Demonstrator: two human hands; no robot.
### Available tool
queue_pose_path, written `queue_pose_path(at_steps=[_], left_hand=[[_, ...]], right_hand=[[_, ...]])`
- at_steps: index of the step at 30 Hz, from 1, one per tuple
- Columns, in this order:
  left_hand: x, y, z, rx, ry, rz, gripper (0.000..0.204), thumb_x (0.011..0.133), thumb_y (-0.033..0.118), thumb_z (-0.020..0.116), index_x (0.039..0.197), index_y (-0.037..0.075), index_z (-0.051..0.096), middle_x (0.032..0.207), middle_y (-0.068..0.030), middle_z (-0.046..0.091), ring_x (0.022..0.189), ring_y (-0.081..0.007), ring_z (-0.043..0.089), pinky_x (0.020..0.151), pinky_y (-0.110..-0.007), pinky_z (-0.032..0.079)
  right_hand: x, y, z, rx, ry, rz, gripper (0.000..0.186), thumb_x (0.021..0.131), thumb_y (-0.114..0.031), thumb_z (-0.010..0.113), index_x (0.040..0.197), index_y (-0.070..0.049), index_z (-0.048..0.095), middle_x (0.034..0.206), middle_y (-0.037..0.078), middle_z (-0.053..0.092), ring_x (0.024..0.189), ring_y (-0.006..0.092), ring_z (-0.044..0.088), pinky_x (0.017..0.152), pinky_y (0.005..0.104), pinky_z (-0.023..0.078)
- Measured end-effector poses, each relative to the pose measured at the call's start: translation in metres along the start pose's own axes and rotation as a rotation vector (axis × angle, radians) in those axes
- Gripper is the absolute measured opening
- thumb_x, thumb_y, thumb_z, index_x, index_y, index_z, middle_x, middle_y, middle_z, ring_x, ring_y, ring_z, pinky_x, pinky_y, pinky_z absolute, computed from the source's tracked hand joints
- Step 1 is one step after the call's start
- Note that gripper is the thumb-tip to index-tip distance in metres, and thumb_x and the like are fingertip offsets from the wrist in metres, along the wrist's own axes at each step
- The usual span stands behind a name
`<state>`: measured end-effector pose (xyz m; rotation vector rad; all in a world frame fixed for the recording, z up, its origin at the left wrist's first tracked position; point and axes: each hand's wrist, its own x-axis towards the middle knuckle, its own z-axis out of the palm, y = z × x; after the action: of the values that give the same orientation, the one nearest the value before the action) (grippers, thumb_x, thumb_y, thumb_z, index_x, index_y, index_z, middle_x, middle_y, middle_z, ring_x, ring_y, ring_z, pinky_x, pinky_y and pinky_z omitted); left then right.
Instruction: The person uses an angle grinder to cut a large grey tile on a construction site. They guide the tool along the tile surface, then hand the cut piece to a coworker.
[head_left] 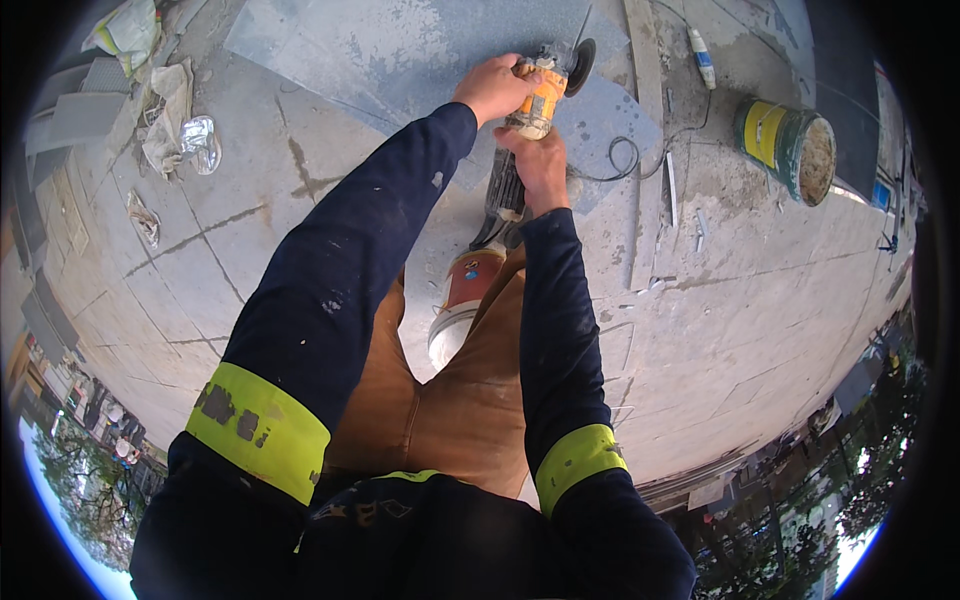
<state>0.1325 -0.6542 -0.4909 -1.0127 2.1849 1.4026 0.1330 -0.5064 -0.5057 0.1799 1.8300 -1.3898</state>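
Observation:
My left hand (492,88) is closed on the upper left side of an orange angle grinder (539,98), whose dark round disc (581,68) faces right. Just below it, my right hand (541,165) is closed around the lower end of the grinder's body. A dark ribbed object (503,185) shows under and left of my right hand. Beneath the grinder lies a large dusty grey-blue sheet (330,45). A thin dark cord (625,160) loops on it to the right. Between my legs sits a red and white bucket (470,280).
At the right stand a dark green bucket (812,160) with a yellow label, a white tube (702,62) and thin white strips (672,190) beside a long board (642,40). Crumpled bags (160,130) and stacked grey panels (75,120) lie at the left on the cracked paved floor (180,250).

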Motion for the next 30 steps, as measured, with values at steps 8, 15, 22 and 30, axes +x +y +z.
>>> queue_pose_path(at_steps=[8,15,22,30], left_hand=[[0.020,-0.013,0.008,0.119,0.112,0.071,0.068,0.092,0.054,0.059,0.139,0.005,0.052,0.141,-0.0209,0.053,0.130,-0.0356,0.050,0.108,-0.042,0.040],[0.041,-0.019,0.012,0.249,0.186,0.112,0.071,0.090,0.060,0.058,0.139,0.008,0.054,0.144,-0.0192,0.044,0.135,-0.0378,0.040,0.111,-0.047,0.036],[0.063,-0.027,0.011,0.223,0.238,0.099,0.073,0.086,0.066,0.057,0.141,0.018,0.054,0.150,-0.0145,0.038,0.141,-0.0389,0.031,0.112,-0.065,0.024],[0.039,-0.017,0.005,0.203,0.114,0.052,0.078,0.089,0.067,0.054,0.145,0.012,0.050,0.157,-0.0242,0.029,0.147,-0.0397,0.024,0.118,-0.048,0.026]], right_hand=[[0.004,-0.006,-0.002,-0.013,-0.024,-0.018,0.037,0.074,-0.011,0.076,0.105,0.002,0.060,0.090,0.006,0.066,0.073,0.0160,0.062,0.064,0.0321,0.050],[0.016,-0.015,-0.001,0.064,-0.056,-0.001,0.036,0.073,-0.011,0.076,0.104,0.002,0.062,0.089,0.007,0.067,0.073,0.0161,0.062,0.066,0.0319,0.049],[0.033,-0.025,0.004,0.086,-0.089,0.008,0.035,0.073,-0.010,0.076,0.103,0.002,0.064,0.088,0.006,0.067,0.073,0.0160,0.063,0.065,0.0318,0.049],[0.020,-0.023,0.000,0.043,-0.089,0.008,0.034,0.075,-0.009,0.075,0.104,0.003,0.063,0.088,0.006,0.067,0.071,0.0156,0.062,0.064,0.0316,0.049]])
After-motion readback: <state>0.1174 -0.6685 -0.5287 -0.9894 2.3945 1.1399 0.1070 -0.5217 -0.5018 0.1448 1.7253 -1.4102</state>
